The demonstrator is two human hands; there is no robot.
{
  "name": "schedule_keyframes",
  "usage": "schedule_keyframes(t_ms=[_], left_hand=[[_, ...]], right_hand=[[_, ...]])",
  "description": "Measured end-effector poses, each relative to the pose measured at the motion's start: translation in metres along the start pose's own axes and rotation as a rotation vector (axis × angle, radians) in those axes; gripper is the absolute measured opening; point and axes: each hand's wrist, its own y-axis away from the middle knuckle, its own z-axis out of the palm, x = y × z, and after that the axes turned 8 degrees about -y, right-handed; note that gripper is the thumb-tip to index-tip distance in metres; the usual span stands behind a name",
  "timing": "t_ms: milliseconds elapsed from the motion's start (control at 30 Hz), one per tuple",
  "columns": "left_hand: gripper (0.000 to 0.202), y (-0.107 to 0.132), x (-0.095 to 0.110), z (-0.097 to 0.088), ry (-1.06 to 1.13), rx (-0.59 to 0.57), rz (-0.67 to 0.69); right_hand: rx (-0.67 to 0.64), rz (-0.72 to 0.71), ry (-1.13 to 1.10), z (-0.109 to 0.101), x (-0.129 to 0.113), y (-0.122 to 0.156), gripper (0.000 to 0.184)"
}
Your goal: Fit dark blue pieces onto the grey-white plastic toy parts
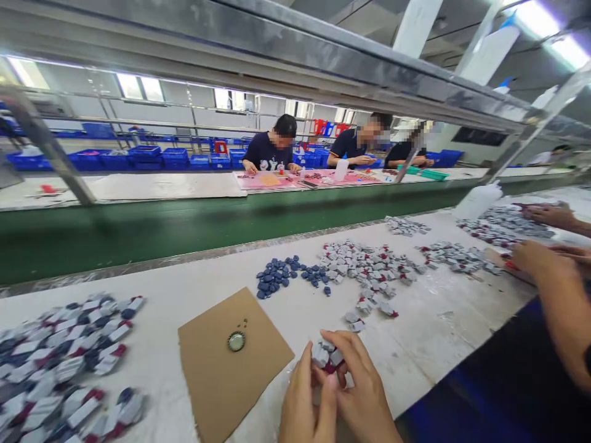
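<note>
1. The left hand (302,403) and the right hand (364,387) meet at the bottom centre of the frame, thumbs touching, fingers curled in around a small cluster of grey-and-red parts (327,355)
2. That cluster sits between the two sets of fingertips, just above the thumbs; the right hand's fingers arch over it from the right, the left hand's fingers close on it from the left. Both hands are narrow, gripping the parts together, so neither is plainly nearer
3. The pieces are too small and bunched to give a long axis
4. Just to the left of the left hand lies a brown cardboard sheet (231,363) on the white surface (425,332), with a round metal cap (236,341) on it, near but apart from the hand
5. Up and to the right of the hands, towards frame centre, lies the big heap of grey-and-red parts (364,267), with a few strays trailing down towards the hands; a cluster of dark blue caps (274,277) lies left of that heap
6. A further pile of the same parts (60,363) fills the lower left of the frame
7. At the right edge a co-worker's hand (535,255) works over another scatter, well apart from the person's own
</note>
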Motion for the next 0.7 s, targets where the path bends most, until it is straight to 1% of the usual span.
schedule_keyframes(t_ms=[33, 100, 167, 267, 333, 400, 467, 533, 567, 600, 633, 667, 700], left_hand=[[0.049, -0.006, -0.002, 0.004, -0.079, -0.035, 0.005], [0.047, -0.016, -0.003, 0.009, -0.248, -0.086, 0.037], [0.042, -0.023, -0.001, 0.013, -0.451, -0.108, 0.090], [0.040, -0.029, 0.004, 0.020, -0.694, -0.096, 0.178], [0.044, -0.032, 0.006, 0.025, -0.762, -0.082, 0.210], [0.044, -0.033, 0.007, 0.029, -0.791, -0.068, 0.214], [0.043, -0.032, 0.007, 0.031, -0.809, -0.049, 0.224], [0.044, -0.028, 0.007, 0.029, -0.721, -0.005, 0.309], [0.044, -0.025, 0.007, 0.027, -0.614, 0.010, 0.354], [0.042, -0.022, 0.007, 0.024, -0.467, 0.004, 0.360], [0.040, -0.020, 0.008, 0.020, -0.287, -0.025, 0.311], [0.041, -0.017, 0.008, 0.014, -0.088, -0.068, 0.213], [0.043, -0.015, 0.009, 0.008, 0.108, -0.115, 0.084]], right_hand=[[-0.013, 0.030, -0.005, 0.002, 0.002, -0.002, 0.031], [-0.040, 0.099, -0.020, 0.000, 0.011, -0.007, 0.033], [-0.067, 0.152, -0.030, -0.009, 0.023, -0.011, 0.036], [-0.064, 0.214, -0.034, -0.028, 0.040, -0.012, 0.034], [-0.079, 0.241, -0.060, -0.040, 0.048, -0.012, 0.031], [-0.078, 0.248, -0.100, -0.049, 0.052, -0.012, 0.029], [-0.004, 0.262, -0.125, -0.056, 0.050, -0.012, 0.030], [0.096, 0.256, -0.145, -0.060, 0.040, -0.009, 0.034], [0.111, 0.236, -0.154, -0.060, 0.031, -0.007, 0.035], [0.085, 0.203, -0.154, -0.060, 0.022, -0.005, 0.034], [0.025, 0.153, -0.137, -0.059, 0.011, -0.003, 0.032], [-0.055, 0.085, -0.106, -0.057, 0.001, -0.003, 0.031], [-0.149, 0.008, -0.064, -0.055, -0.007, -0.004, 0.032]])
